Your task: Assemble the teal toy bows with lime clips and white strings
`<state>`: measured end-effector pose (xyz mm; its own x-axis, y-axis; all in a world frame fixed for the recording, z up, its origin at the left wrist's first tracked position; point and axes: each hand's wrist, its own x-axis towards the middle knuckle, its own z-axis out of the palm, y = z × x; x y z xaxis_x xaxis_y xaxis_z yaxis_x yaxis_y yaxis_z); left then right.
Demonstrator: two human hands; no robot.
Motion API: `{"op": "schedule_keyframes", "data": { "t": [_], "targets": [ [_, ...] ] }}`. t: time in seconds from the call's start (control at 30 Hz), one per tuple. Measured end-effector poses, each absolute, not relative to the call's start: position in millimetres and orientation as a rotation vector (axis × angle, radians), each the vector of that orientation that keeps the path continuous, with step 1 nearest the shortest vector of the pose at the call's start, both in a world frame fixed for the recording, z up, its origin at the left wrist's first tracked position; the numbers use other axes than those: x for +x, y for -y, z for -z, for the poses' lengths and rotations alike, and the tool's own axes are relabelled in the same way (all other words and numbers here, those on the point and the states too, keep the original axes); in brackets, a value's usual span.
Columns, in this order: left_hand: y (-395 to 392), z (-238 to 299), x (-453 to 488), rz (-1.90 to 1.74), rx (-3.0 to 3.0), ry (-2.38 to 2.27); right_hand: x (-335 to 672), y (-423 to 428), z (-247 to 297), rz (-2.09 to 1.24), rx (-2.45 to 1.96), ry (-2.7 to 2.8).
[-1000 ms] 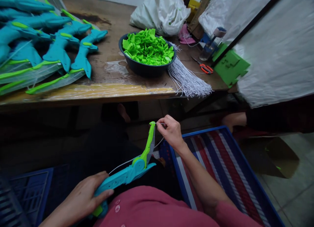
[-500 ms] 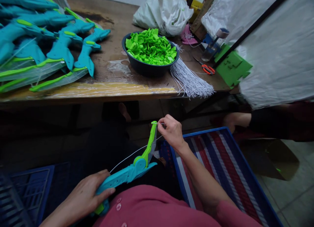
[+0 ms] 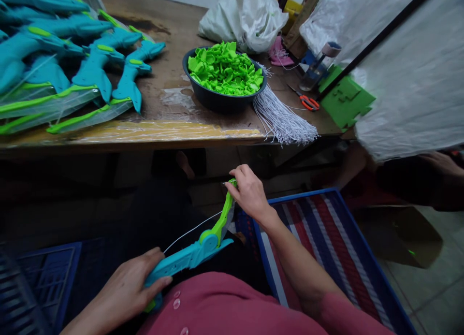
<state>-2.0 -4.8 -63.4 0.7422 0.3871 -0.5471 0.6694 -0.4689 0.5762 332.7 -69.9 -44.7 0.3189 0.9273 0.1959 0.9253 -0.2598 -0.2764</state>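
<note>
A teal toy bow point(image 3: 188, 259) with a green limb lies across my lap. My left hand point(image 3: 125, 289) grips its teal handle at the lower left. At the tip of the green limb, my right hand point(image 3: 248, 192) pinches a thin white string point(image 3: 190, 232). That string runs taut from the tip back toward the handle. A pink garment point(image 3: 232, 306) fills the bottom of the view.
On the wooden table point(image 3: 170, 132) lie several finished teal bows point(image 3: 72, 69), a dark bowl point(image 3: 217, 100) of green parts, a bundle of white strings point(image 3: 282, 117), orange scissors point(image 3: 308, 102) and a white bag point(image 3: 246, 16). A blue crate point(image 3: 326, 257) stands at my right. Another person's arm point(image 3: 416, 175) shows at right.
My right hand has closed over the green limb's tip, covering the string end that was pinched just beside it. The other person's arm has shifted at right.
</note>
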Motion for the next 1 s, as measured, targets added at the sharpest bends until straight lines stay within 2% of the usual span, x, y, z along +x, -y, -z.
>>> {"op": "schedule_keyframes", "data": {
  "t": [0.2, 0.33, 0.43, 0.5, 0.6, 0.7, 0.87, 0.93, 1.0],
  "targets": [
    [3.4, 66.6, 13.1, 0.291, 2.136, -0.765, 341.6, 70.3, 52.4, -0.034, -2.389, 1.718],
    [1.9, 54.6, 1.5, -0.231, 2.237, -0.877, 363.4, 87.5, 48.5, -0.024, -2.417, 1.665],
    [3.4, 37.1, -38.7, -0.832, 2.382, -1.382, 388.3, 106.4, 53.3, 0.001, -2.404, 1.593],
    [8.0, 30.5, -72.4, -1.073, 2.347, -1.846, 405.9, 116.6, 64.0, 0.093, -2.357, 1.589],
    [16.2, 39.0, -112.4, -1.258, 1.68, -2.198, 425.9, 124.4, 81.8, 0.15, -2.281, 1.618],
    [18.2, 63.4, -126.4, -1.343, 0.996, -2.023, 436.0, 123.3, 88.9, 0.19, -2.231, 1.655],
    [10.9, 80.8, -107.9, -1.433, 0.698, -1.72, 423.9, 110.6, 79.1, 0.398, -1.978, 1.88],
    [8.8, 72.5, -96.2, -1.502, 0.659, -1.624, 399.0, 102.1, 71.9, 0.29, -1.887, 1.952],
    [7.9, 59.1, -84.5, -1.551, 0.65, -1.534, 359.4, 89.1, 61.4, 0.04, -1.739, 1.979]
  ]
}}
